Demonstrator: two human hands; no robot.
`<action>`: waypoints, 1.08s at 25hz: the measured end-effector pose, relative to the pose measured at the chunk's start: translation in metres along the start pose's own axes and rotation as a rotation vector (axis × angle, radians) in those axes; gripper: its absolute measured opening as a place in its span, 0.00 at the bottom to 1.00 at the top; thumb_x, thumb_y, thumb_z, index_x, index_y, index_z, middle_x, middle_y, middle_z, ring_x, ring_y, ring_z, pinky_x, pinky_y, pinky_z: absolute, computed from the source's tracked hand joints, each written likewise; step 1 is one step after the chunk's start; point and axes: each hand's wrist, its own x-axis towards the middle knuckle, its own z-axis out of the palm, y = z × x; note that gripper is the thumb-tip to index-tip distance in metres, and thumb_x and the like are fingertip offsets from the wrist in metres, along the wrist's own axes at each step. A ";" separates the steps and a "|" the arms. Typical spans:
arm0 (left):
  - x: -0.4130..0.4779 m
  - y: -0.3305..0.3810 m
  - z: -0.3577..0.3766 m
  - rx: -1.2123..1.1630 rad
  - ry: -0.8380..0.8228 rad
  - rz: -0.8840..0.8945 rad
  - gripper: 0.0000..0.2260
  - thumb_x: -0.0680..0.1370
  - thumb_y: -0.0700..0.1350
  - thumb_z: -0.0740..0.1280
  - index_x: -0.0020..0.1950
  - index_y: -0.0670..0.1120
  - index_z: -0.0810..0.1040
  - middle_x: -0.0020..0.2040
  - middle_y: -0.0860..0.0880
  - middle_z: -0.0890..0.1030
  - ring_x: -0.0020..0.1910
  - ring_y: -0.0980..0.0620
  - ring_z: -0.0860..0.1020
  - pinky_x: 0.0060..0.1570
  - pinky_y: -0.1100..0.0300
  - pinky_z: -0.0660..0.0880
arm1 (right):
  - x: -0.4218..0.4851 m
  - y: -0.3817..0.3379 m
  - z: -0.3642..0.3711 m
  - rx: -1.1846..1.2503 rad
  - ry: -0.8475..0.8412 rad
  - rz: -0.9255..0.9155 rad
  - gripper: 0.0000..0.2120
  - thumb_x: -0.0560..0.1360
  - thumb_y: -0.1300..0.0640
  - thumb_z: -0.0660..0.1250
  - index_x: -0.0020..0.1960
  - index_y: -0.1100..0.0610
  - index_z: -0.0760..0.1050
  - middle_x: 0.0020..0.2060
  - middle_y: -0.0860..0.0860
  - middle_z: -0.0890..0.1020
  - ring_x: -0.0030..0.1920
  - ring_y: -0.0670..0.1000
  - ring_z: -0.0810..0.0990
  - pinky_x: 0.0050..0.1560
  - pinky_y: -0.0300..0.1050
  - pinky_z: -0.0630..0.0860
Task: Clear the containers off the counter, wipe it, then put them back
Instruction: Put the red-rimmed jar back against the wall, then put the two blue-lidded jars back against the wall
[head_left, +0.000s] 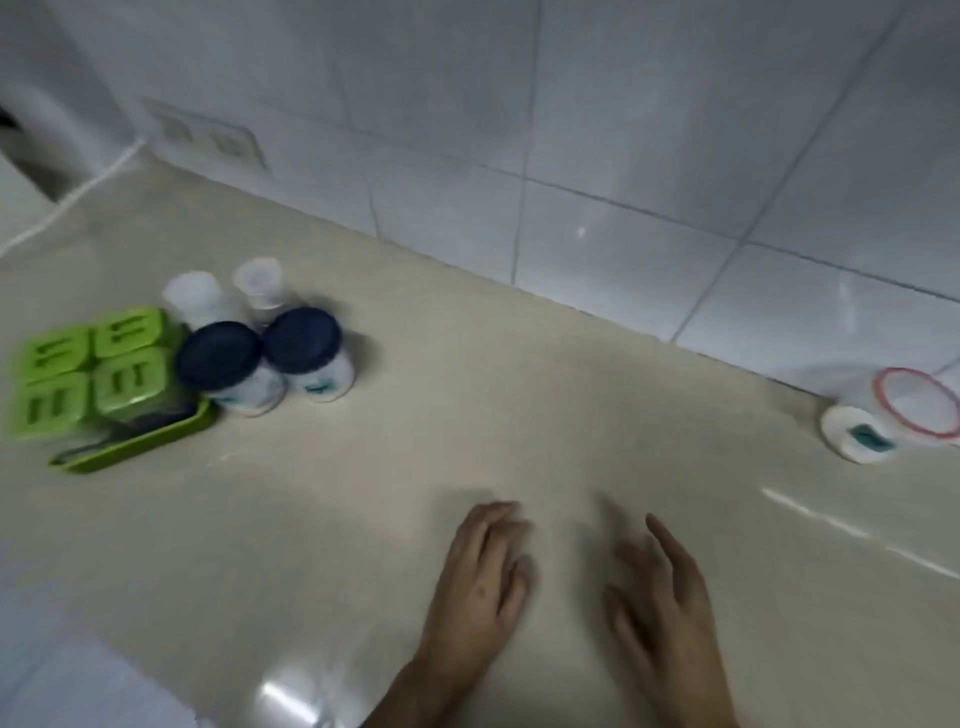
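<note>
- Nearest the camera, the left hand and the right hand hover low over the beige surface, both empty with fingers loosely spread — neither grips anything, and whether they touch the surface I cannot tell through the blur.
- Farther out on the left, a green tray carries 4 green-lidded boxes; they look like light, stiff plastic, so lifting the tray by its rim with both hands would likely move all 4 at once.
- Just beside the tray stand 2 dark-lidded jars, with 2 white-capped bottles right behind them. I judge them small and light, with smooth sides that could slip; a grip around the body below the lid seems safest.
- Far right, near the wall, a white jar sits against a clear container with a pink rim — it is partly cut off by the frame edge, and its contents are unreadable.
- Motion blur smears every label. A white cable runs off at the upper left, its end hidden.
</note>
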 end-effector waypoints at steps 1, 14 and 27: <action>0.003 0.000 -0.007 -0.009 0.032 -0.024 0.15 0.76 0.44 0.64 0.64 0.47 0.74 0.68 0.51 0.71 0.70 0.54 0.66 0.70 0.54 0.65 | -0.001 -0.012 0.006 -0.008 -0.071 -0.054 0.21 0.76 0.41 0.56 0.62 0.53 0.72 0.71 0.36 0.60 0.67 0.37 0.66 0.69 0.28 0.57; 0.109 -0.197 -0.233 0.390 0.288 -0.429 0.36 0.65 0.62 0.65 0.67 0.42 0.68 0.64 0.41 0.75 0.68 0.42 0.70 0.74 0.42 0.50 | 0.240 -0.224 0.192 0.051 -0.366 -0.023 0.42 0.66 0.47 0.74 0.74 0.50 0.58 0.74 0.57 0.58 0.73 0.56 0.59 0.71 0.56 0.64; 0.096 -0.086 -0.155 -0.016 0.131 -0.085 0.32 0.62 0.58 0.75 0.63 0.50 0.73 0.62 0.51 0.72 0.61 0.53 0.74 0.54 0.61 0.76 | 0.160 -0.103 0.047 0.013 -0.004 0.234 0.38 0.58 0.49 0.81 0.65 0.49 0.69 0.60 0.47 0.71 0.56 0.43 0.72 0.50 0.28 0.68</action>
